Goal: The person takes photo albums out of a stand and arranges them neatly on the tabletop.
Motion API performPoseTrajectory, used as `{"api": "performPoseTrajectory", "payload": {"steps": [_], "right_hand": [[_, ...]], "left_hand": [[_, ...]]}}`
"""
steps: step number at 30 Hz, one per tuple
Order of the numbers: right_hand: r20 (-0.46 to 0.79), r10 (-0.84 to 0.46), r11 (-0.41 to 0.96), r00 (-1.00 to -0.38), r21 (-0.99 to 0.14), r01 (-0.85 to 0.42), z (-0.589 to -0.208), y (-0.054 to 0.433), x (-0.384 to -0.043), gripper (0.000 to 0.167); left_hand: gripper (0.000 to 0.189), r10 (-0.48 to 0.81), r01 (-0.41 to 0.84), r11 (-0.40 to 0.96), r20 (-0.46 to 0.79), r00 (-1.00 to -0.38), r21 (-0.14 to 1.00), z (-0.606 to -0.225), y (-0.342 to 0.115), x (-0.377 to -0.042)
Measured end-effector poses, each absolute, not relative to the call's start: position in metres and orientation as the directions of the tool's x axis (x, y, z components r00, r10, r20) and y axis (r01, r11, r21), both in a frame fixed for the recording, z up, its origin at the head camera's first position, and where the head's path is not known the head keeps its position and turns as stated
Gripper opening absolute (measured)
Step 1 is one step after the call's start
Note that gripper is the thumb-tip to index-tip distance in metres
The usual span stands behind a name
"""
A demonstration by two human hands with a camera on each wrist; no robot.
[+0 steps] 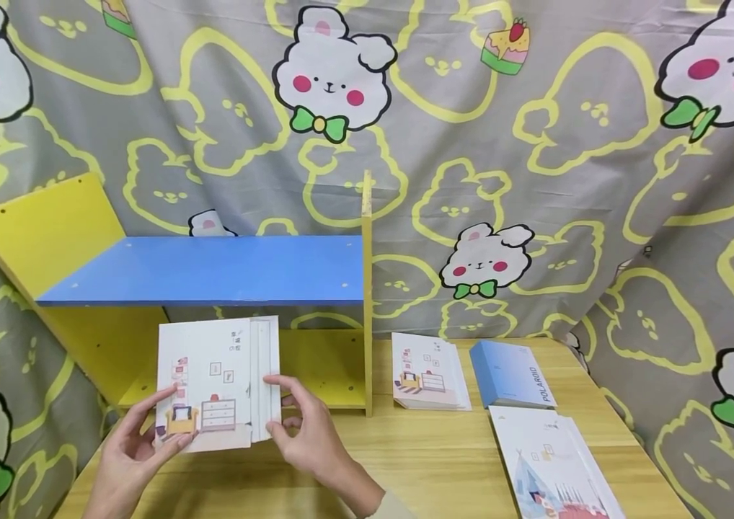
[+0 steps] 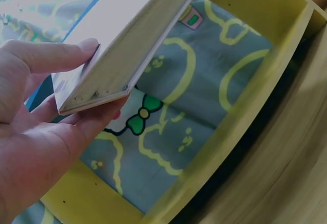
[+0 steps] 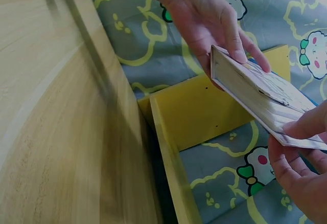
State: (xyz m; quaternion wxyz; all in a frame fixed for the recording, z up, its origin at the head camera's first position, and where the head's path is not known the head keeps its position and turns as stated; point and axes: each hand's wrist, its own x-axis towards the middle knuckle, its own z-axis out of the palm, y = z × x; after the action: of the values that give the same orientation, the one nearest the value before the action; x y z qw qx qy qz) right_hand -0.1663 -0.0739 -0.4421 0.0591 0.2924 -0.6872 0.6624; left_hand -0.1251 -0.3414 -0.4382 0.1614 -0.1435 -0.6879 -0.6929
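Both hands hold up a white book (image 1: 211,375), its cover printed with an armchair and a chest of drawers. On its lower left corner, my left hand (image 1: 130,454) has the thumb over the cover and fingers beneath, as the left wrist view shows under the book (image 2: 117,50). The right hand (image 1: 315,436) pinches the opposite edge, thumb and fingers on either side of a pale strip along it. Page edges of the book (image 3: 276,106) face the right wrist camera. In the head view the book hangs in front of the shelf unit's lower opening.
A blue shelf board (image 1: 211,267) spans two yellow side panels behind the hands. On the wooden table (image 1: 425,461), to the right, lie a similar white book (image 1: 425,371), a blue POLAROID box (image 1: 516,375) and a tent-printed book (image 1: 549,468). Patterned cloth (image 1: 471,144) hangs behind.
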Motion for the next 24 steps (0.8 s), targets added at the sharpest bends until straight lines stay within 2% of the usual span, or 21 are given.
{"api": "performPoseTrajectory", "payload": {"steps": [7, 19, 24], "right_hand": [[0.527, -0.313, -0.057, -0.790, -0.841, -0.539, -0.439, -0.069, -0.162, 0.073], [0.634, -0.293, -0.002, -0.716, -0.749, -0.662, -0.432, -0.064, -0.156, 0.077], [0.645, -0.296, 0.014, -0.705, -0.735, -0.678, -0.430, -0.061, -0.154, 0.080]], "left_hand": [[0.077, -0.001, 0.438, 0.013, 0.438, -0.899, 0.899, -0.433, -0.339, -0.123], [0.075, -0.059, 0.431, 0.103, 0.438, -0.897, 0.896, -0.423, -0.324, -0.117], [0.075, -0.072, 0.430, 0.145, 0.443, -0.893, 0.891, -0.420, -0.317, -0.118]]}}
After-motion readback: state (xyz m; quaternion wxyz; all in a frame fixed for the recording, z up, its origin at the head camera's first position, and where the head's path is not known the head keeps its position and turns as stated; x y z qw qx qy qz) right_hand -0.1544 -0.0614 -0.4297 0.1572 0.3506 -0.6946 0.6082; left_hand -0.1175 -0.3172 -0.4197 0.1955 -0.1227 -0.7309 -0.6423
